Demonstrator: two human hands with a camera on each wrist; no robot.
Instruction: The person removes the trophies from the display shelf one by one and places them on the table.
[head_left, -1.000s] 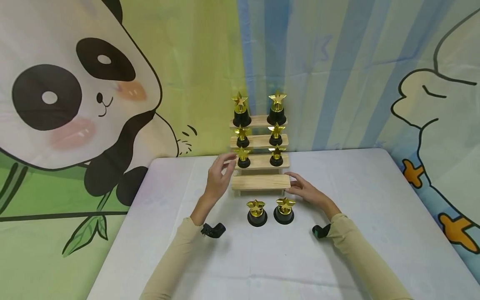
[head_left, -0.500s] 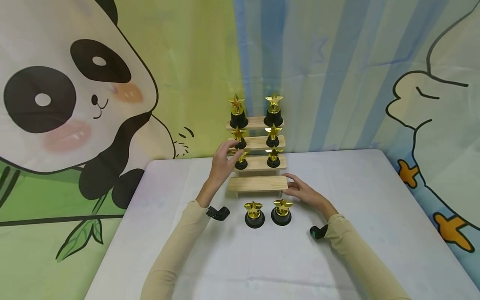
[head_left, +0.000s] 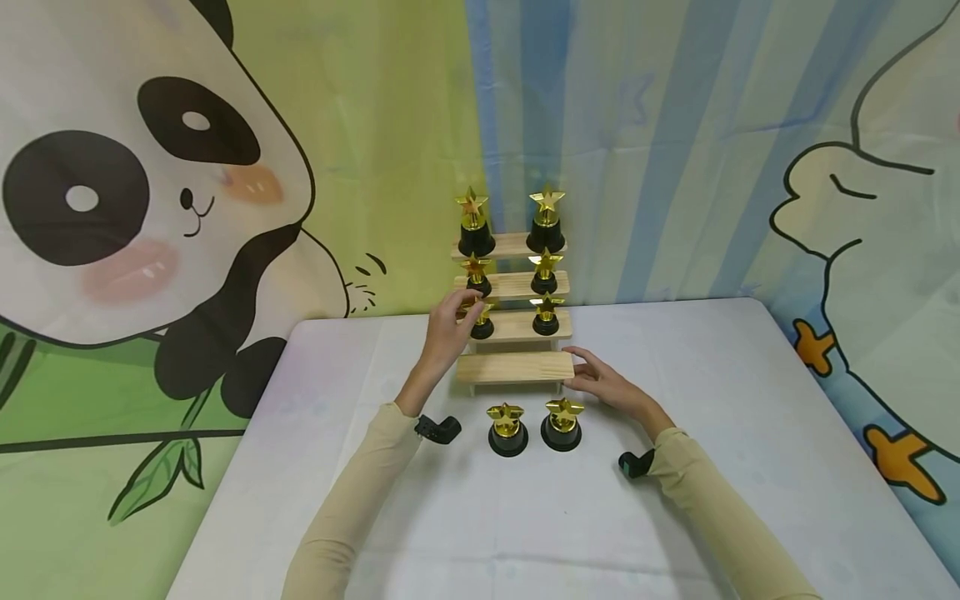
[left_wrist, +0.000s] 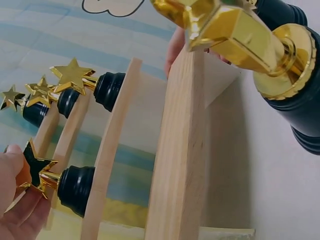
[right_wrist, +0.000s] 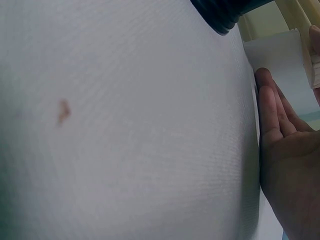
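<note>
Nearest the viewer, two star trophies stand on the table (head_left: 525, 517): the left front trophy (head_left: 507, 430) and the right front trophy (head_left: 562, 423), side by side and apart, just before the stepped wooden rack (head_left: 514, 367). The right hand (head_left: 606, 384) lies flat on the table, fingers straight and relaxed, their tips touching the right end of the rack's lowest, bare step; the right wrist view confirms an open palm holding nothing. The left hand (head_left: 447, 329) is raised at the rack's left side, thumb and fingers closed on the star of the small trophy (head_left: 481, 318) on the second step's left end. The left wrist view shows that star (left_wrist: 34, 167) pinched between the fingers (left_wrist: 15, 210); the trophy stands upright, base on the step, long axis vertical. It lies directly ahead of the left hand, to the right of the wrist, and the left hand is far the nearer of the two. Its partner (head_left: 545, 315) stands on the same step to the right, untouched. Farther back, two steps each carry a pair of trophies, the top pair (head_left: 510, 218) the largest. Against the frame one second ago, the left hand has come forward from beside the rack, fingers then apart and clear, to the pinch; the right hand has not moved noticeably.
</note>
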